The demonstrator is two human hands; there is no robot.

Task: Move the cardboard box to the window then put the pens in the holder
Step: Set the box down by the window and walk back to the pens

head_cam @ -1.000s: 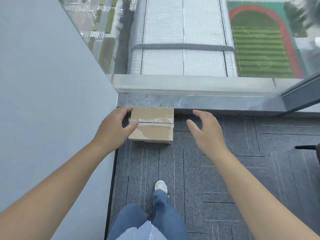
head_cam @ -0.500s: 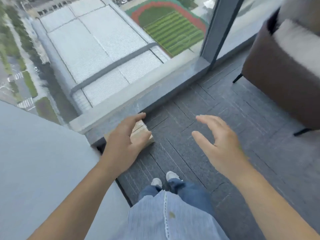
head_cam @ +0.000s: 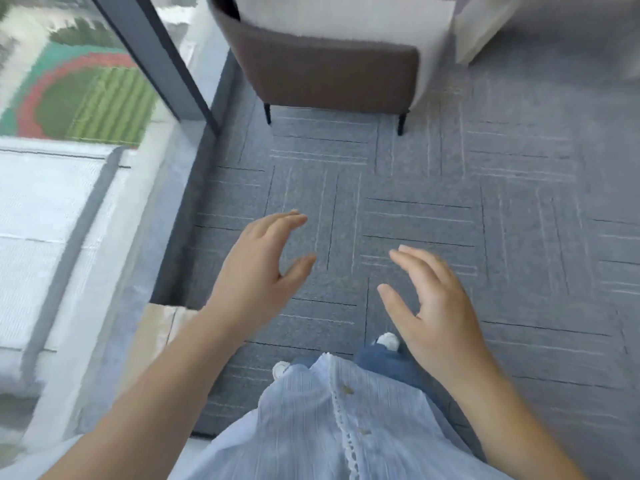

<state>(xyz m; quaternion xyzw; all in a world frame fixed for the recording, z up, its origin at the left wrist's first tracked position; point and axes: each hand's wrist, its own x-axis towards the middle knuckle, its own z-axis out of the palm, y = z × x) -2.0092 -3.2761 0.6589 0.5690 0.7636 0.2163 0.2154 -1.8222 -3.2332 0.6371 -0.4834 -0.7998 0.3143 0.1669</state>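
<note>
Box step: looks done — taped brown cardboard box sits on grey carpet floor against the window sill | left hand, right hand: both empty, fingers spread | pens, holder: not in view (step left)

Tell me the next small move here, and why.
Probably turn away from the window to look for the pens. The cardboard box already lies on the carpet against the window sill, the left hand and right hand are both open and empty, and no pens or holder are in view.
</note>
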